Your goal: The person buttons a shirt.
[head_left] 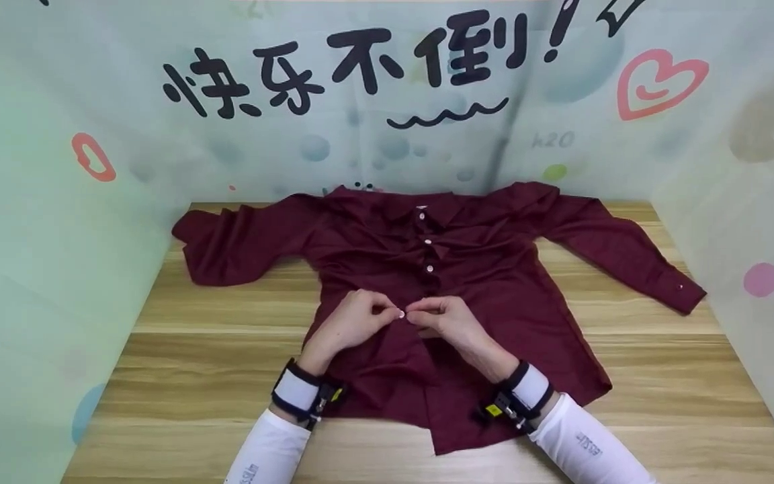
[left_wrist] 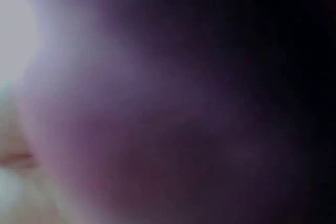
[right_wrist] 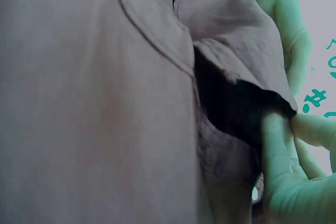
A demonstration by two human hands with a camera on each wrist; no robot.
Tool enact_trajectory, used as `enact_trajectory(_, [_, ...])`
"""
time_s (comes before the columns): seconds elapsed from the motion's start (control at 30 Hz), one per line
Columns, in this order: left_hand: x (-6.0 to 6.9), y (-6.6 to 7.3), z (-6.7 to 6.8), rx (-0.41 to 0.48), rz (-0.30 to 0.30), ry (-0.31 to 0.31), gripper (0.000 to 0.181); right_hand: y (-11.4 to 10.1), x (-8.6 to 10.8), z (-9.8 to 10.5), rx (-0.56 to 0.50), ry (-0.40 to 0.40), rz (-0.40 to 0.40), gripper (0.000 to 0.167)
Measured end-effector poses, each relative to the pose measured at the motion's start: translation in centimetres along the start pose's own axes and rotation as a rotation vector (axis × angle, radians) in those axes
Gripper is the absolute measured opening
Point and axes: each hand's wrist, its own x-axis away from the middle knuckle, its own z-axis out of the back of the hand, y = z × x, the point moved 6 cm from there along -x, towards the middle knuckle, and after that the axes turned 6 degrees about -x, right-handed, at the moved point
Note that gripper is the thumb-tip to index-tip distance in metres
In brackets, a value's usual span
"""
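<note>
A maroon long-sleeved button shirt point(head_left: 494, 282) lies spread front up on the wooden table, its collar at the far side. Over its front, my left hand point(head_left: 353, 319) pinches a small white button point(head_left: 401, 314) between thumb and fingers. Just beside it, my right hand point(head_left: 451, 326) pinches the edge of the front placket, fingertips close to the button. In the right wrist view, fingers grip the lifted edge of the shirt cloth point(right_wrist: 241, 19), with a dark gap beneath. Blurred purplish cloth point(left_wrist: 157, 129) fills most of the left wrist view, so the fingers are hidden there.
Several white buttons, among them one at mid-chest point(head_left: 429, 269), run down the placket above the hands. Both sleeves stretch outward on the wooden table point(head_left: 219, 363). A printed backdrop point(head_left: 360, 154) stands behind and at both sides.
</note>
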Motion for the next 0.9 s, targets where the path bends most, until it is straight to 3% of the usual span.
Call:
enact_trajectory(0.13, [0.3, -0.2, 0.7, 0.0, -0.007, 0.001, 0.013, -0.7, 0.4, 0.5, 0.041, -0.023, 0.051, 0.027])
enact_trajectory(0.2, [0.4, -0.3, 1.0, 0.0, -0.008, -0.004, 0.014, -1.2, 0.8, 0.8, 0.122, -0.022, 0.1, 0.025])
enact_trajectory(0.27, [0.6, -0.4, 1.4, -0.004, -0.016, -0.013, 0.014, -1.8, 1.3, 1.0, 0.305, -0.009, 0.172, 0.019])
enact_trajectory(0.37, [0.8, -0.5, 1.8, 0.0, -0.029, -0.026, 0.014, -2.5, 2.3, 0.9, 0.688, 0.022, 0.294, 0.01])
enact_trajectory(0.43, [0.9, -0.6, 2.0, 0.005, -0.032, -0.034, 0.014, -2.7, 2.9, 0.5, 0.925, 0.035, 0.359, 0.012])
enact_trajectory(0.5, [1.0, -0.6, 2.0, 0.01, -0.033, -0.041, 0.014, -2.4, 3.2, -0.1, 1.077, 0.025, 0.389, 0.02])
enact_trajectory(0.7, [1.1, -0.7, 1.9, -0.004, -0.053, -0.066, 0.014, -1.4, 3.2, -1.4, 1.278, 0.01, 0.353, 0.042])
enact_trajectory(0.9, [1.1, -0.5, 1.9, -0.007, -0.078, -0.068, 0.012, -1.0, 2.8, -2.5, 1.428, 0.028, 0.388, 0.039])
